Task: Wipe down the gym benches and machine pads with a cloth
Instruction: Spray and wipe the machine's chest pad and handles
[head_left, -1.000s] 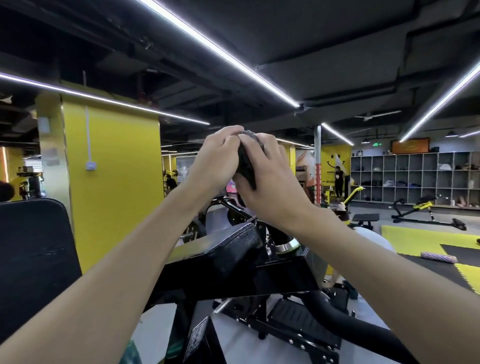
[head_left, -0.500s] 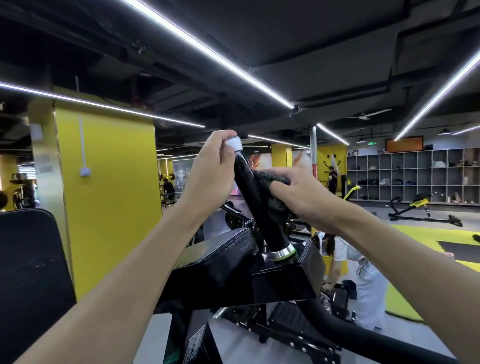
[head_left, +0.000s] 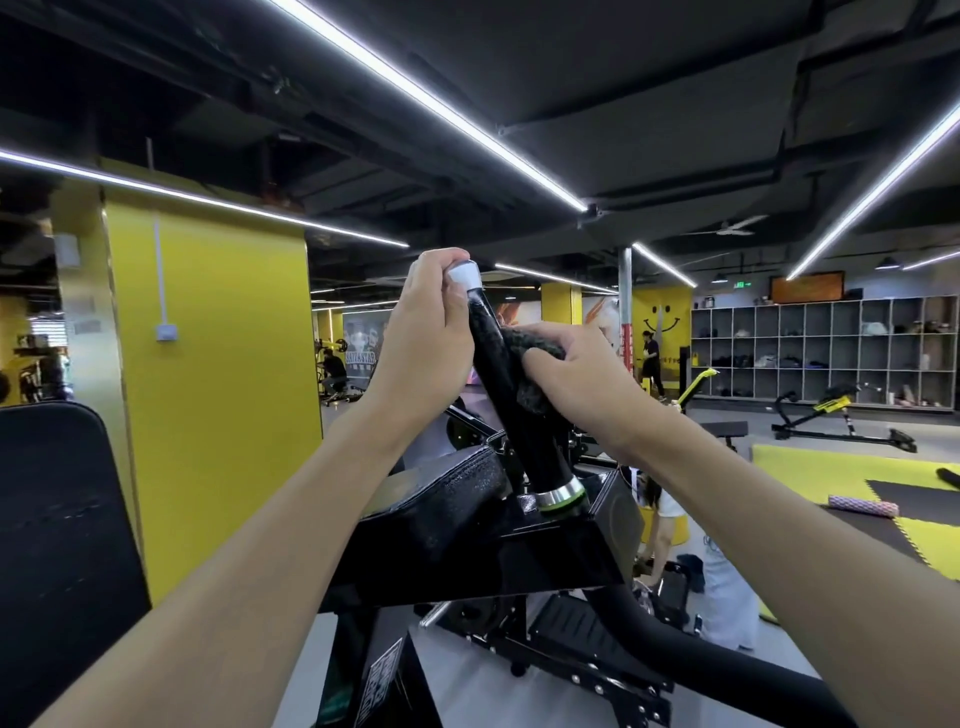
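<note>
At the near left stands a tall black back pad (head_left: 52, 519), with a yellow pillar (head_left: 218, 364) behind it. Right of these, the left hand (head_left: 426, 338) grips the top of the machine's black handle (head_left: 527, 431), its fingers curled round the shaft just under the silver end cap (head_left: 464, 273). The handle's long axis is tilted. It runs from the cap at the upper left down and to the right, to a metal collar (head_left: 561, 491) where it meets the frame, beside the black arm pad (head_left: 447, 499). Just right of the shaft, the right hand (head_left: 571, 384) pinches a dark grey cloth (head_left: 540, 343) against the handle, and the cloth wraps partly round it, roughly a third of the way down from the cap. The bare stretch of grip lies below the cloth, towards the collar. So the coming stroke most likely slides down along that slanted axis, and the right hand is the nearer one to do it while the left steadies the top. The arm pad, lower and to the left of the collar, looks not yet reached by the cloth. Far to the right are an incline bench (head_left: 841, 415), a foam roller (head_left: 862, 505) on the mats and a wall of open lockers (head_left: 831, 348).
</note>
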